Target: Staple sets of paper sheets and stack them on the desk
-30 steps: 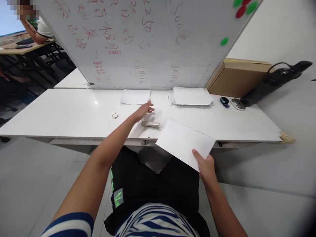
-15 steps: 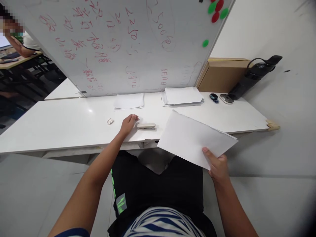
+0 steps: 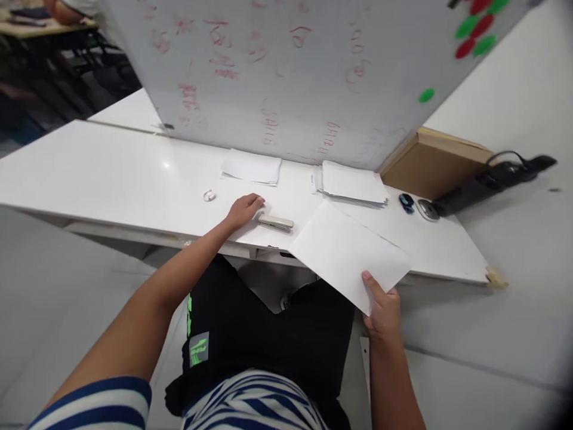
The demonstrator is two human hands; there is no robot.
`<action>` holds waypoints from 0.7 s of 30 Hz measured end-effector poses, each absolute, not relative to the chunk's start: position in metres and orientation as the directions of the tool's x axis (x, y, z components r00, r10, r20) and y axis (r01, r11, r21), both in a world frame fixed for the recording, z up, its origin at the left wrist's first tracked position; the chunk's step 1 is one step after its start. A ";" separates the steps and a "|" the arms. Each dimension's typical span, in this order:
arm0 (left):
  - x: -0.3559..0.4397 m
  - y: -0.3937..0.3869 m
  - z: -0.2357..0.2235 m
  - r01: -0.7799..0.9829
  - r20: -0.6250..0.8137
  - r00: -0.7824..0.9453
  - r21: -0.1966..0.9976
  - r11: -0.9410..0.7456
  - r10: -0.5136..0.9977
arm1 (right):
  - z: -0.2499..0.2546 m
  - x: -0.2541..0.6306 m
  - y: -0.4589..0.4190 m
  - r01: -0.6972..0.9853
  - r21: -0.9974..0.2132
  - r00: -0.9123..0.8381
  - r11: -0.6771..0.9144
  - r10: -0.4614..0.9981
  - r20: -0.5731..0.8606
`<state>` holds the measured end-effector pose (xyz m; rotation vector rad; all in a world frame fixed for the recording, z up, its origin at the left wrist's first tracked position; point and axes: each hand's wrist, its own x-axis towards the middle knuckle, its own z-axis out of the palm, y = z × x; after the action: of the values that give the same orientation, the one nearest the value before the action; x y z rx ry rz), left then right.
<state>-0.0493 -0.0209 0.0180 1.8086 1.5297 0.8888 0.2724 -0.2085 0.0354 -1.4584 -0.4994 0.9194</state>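
Observation:
My right hand [image 3: 382,304] grips a few sheets of white paper [image 3: 347,251], thumb on top and fingers beneath. The sheets slant over the desk's front edge, their far corner above the desktop. My left hand [image 3: 245,210] rests on the desk with its fingers loosely curled together, and no object shows in it. Just right of its fingers lies a light-coloured stapler [image 3: 276,223], apart from the papers. Behind the left hand is a thin stack of paper [image 3: 253,166]. A thicker paper stack [image 3: 353,182] lies farther right, near the whiteboard.
A whiteboard [image 3: 286,89] with red writing stands along the back of the white desk [image 3: 134,173]. A small white ring-shaped item [image 3: 209,195] lies at left. At right are a dark watch-like item [image 3: 406,203], a mouse [image 3: 428,209], a cardboard box [image 3: 441,164] and a black bottle [image 3: 487,182].
My left hand has drawn back from the thin stack to beside the stapler, its spread fingers curling in. My right hand still holds the paper. The camera view has shifted and tilted.

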 end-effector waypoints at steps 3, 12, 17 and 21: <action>-0.052 -0.017 0.015 0.597 0.133 0.106 0.784 -0.170 0.985 | 0.052 0.256 -0.172 -0.126 -0.988 0.550 -0.094 0.822 -0.149; -0.057 -0.005 -0.003 0.703 0.226 0.168 0.654 -0.277 0.960 | 0.078 0.175 0.023 0.003 -0.980 0.207 -0.198 0.959 -0.193; -0.059 -0.003 -0.007 0.681 0.236 0.134 0.684 -0.262 0.962 | 0.066 0.128 0.114 0.126 -0.959 -0.040 -0.253 0.965 -0.260; -0.060 -0.002 -0.010 0.662 0.235 0.126 0.704 -0.258 0.964 | 0.053 0.105 0.153 0.169 -0.948 -0.070 -0.269 0.956 -0.284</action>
<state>-0.0604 -0.0023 -0.0095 1.9793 1.5667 0.9388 0.1049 0.1531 0.0527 -1.4933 -1.2518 1.4097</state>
